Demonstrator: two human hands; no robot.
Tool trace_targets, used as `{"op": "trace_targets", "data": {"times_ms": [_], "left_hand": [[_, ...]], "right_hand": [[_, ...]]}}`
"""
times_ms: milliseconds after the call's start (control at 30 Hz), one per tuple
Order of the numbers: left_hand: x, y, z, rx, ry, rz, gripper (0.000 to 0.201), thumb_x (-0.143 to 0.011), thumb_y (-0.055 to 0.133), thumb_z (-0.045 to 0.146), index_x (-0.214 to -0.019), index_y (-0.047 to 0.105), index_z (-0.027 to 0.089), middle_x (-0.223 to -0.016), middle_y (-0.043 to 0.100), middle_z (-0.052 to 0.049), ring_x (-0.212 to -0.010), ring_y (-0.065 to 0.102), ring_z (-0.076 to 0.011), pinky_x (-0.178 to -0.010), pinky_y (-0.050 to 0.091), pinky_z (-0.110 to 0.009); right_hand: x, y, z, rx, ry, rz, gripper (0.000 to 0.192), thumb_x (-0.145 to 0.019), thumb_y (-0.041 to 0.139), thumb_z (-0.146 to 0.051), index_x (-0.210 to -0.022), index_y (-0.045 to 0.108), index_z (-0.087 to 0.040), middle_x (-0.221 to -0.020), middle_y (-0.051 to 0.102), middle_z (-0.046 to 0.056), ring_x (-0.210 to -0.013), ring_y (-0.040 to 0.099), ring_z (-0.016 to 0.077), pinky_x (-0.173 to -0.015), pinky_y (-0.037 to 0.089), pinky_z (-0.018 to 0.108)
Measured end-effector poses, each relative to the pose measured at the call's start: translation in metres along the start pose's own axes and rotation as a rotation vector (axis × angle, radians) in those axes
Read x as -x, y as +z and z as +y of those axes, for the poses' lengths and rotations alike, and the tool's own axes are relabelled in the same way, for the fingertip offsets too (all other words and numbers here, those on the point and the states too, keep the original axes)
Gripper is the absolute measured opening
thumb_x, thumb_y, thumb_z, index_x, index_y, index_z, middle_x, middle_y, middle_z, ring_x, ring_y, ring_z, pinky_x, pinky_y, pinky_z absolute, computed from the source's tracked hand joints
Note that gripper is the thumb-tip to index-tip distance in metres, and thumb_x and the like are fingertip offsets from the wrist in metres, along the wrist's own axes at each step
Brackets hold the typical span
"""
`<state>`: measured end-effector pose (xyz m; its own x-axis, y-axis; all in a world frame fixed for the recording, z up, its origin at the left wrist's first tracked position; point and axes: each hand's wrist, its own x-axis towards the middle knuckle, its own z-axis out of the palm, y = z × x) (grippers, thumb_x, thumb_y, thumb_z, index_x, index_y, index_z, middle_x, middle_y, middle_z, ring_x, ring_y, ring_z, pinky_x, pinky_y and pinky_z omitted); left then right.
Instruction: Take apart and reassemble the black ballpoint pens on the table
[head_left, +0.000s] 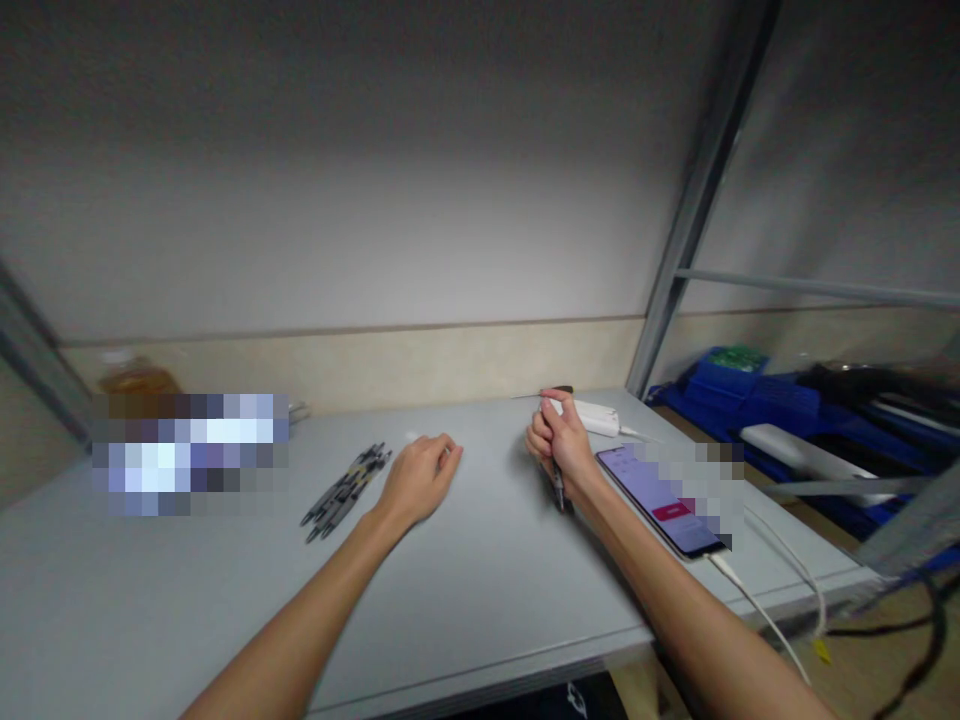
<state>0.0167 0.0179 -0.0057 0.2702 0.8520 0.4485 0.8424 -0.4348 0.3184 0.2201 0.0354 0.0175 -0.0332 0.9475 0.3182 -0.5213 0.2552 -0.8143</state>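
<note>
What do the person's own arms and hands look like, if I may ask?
The left forearm and right forearm are bare, with no sleeve in view. The left hand and right hand wear no gloves, and no watch or bracelet shows.

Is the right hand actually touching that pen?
Touching: the head view shows the right hand closed around the pen, whose lower end sticks out beneath the fist.

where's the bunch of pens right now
In the head view, the bunch of pens lies left of centre on the grey tabletop, just left of the left hand.
</note>
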Motion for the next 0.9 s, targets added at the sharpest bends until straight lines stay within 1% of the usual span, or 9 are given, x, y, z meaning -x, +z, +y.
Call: {"op": "trace_targets", "data": {"times_ms": [67, 200, 333, 500, 633, 767, 900], "left_hand": [[-0.002, 0.000, -0.004, -0.031, -0.016, 0.004, 0.032, -0.091, 0.034, 0.036, -0.078, 0.057, 0.018, -0.068, 0.060, -0.003, -0.069, 0.055, -0.0171, -0.066, 0.037, -0.027], [-0.004, -0.001, -0.009, -0.112, -0.050, 0.007, 0.027, -0.089, 0.037, 0.032, -0.078, 0.058, 0.018, -0.070, 0.062, -0.003, -0.073, 0.056, -0.0183, -0.069, 0.037, -0.028], [-0.004, -0.001, -0.011, -0.188, -0.077, 0.008, 0.022, -0.087, 0.040, 0.027, -0.077, 0.058, 0.018, -0.072, 0.063, -0.005, -0.077, 0.055, -0.0199, -0.072, 0.038, -0.029], [-0.003, 0.005, -0.009, -0.130, -0.066, -0.024, 0.020, -0.085, 0.041, 0.022, -0.074, 0.057, 0.018, -0.072, 0.062, -0.004, -0.075, 0.055, -0.0184, -0.070, 0.038, -0.028], [-0.001, 0.010, -0.008, -0.096, -0.043, -0.046, 0.019, -0.084, 0.041, 0.021, -0.074, 0.057, 0.018, -0.071, 0.062, -0.004, -0.073, 0.055, -0.0182, -0.069, 0.038, -0.028], [-0.001, 0.010, -0.009, -0.076, -0.045, -0.055, 0.018, -0.083, 0.042, 0.020, -0.072, 0.056, 0.018, -0.070, 0.062, -0.004, -0.072, 0.055, -0.0179, -0.069, 0.038, -0.028], [-0.001, 0.009, -0.008, -0.082, -0.040, -0.051, 0.018, -0.083, 0.042, 0.020, -0.071, 0.056, 0.019, -0.069, 0.062, -0.004, -0.072, 0.056, -0.0180, -0.068, 0.038, -0.028]], "right_hand": [[0.001, 0.002, -0.001, -0.010, -0.001, -0.025, 0.028, -0.078, 0.059, -0.040, -0.090, 0.037, -0.029, -0.044, 0.026, -0.015, -0.032, 0.016, 0.0042, -0.036, 0.015, 0.015], [0.001, 0.003, 0.000, -0.023, 0.015, -0.041, 0.031, -0.078, 0.060, -0.040, -0.097, 0.037, -0.030, -0.044, 0.027, -0.015, -0.032, 0.016, 0.0043, -0.036, 0.014, 0.015], [0.000, 0.002, 0.000, -0.011, 0.025, -0.053, 0.027, -0.079, 0.058, -0.041, -0.093, 0.037, -0.029, -0.045, 0.026, -0.014, -0.032, 0.016, 0.0043, -0.036, 0.015, 0.015], [0.000, 0.002, 0.000, 0.012, 0.007, -0.014, 0.036, -0.077, 0.060, -0.043, -0.101, 0.037, -0.031, -0.046, 0.026, -0.014, -0.032, 0.017, 0.0044, -0.036, 0.015, 0.015], [0.001, 0.001, 0.000, 0.007, 0.002, -0.002, 0.030, -0.077, 0.060, -0.043, -0.092, 0.038, -0.029, -0.046, 0.025, -0.014, -0.032, 0.016, 0.0041, -0.036, 0.014, 0.015], [0.001, 0.001, 0.000, 0.031, -0.006, 0.017, 0.032, -0.077, 0.059, -0.045, -0.096, 0.039, -0.030, -0.046, 0.025, -0.014, -0.032, 0.016, 0.0042, -0.037, 0.015, 0.015], [0.001, 0.002, 0.000, 0.038, 0.003, 0.020, 0.031, -0.076, 0.059, -0.045, -0.091, 0.039, -0.028, -0.045, 0.025, -0.014, -0.032, 0.017, 0.0042, -0.037, 0.016, 0.015]]}}
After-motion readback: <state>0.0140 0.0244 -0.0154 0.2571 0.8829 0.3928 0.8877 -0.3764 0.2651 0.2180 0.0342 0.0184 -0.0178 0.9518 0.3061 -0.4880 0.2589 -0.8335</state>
